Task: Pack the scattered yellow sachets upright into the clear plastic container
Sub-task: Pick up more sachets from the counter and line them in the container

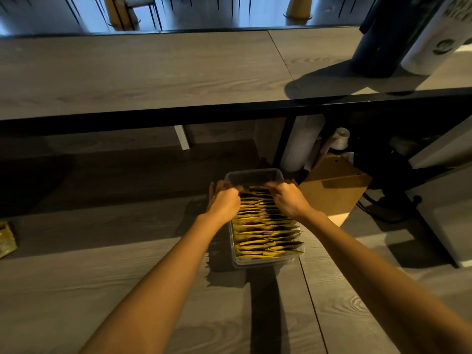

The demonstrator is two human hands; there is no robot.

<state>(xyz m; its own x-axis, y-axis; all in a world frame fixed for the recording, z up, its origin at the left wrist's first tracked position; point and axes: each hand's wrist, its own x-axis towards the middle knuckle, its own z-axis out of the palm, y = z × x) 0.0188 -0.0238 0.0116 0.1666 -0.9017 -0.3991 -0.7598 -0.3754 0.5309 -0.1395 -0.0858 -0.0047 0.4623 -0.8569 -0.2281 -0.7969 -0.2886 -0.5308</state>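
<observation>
Container (265, 261) sat on the table (127, 290), sachets (265, 231) upright in a row. Left hand (224, 200) and right hand (287, 199) curled over the far sachets; grip unclear. Pressing could topple the row. One stray sachet (6, 238) remained far left.

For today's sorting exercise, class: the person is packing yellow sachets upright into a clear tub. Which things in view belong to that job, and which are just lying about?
Belonging to the job:
clear plastic container
upright yellow sachets
loose yellow sachet at the left edge
left hand
right hand

Just lying about:
cardboard box
white roll
dark stand on the upper counter
</observation>
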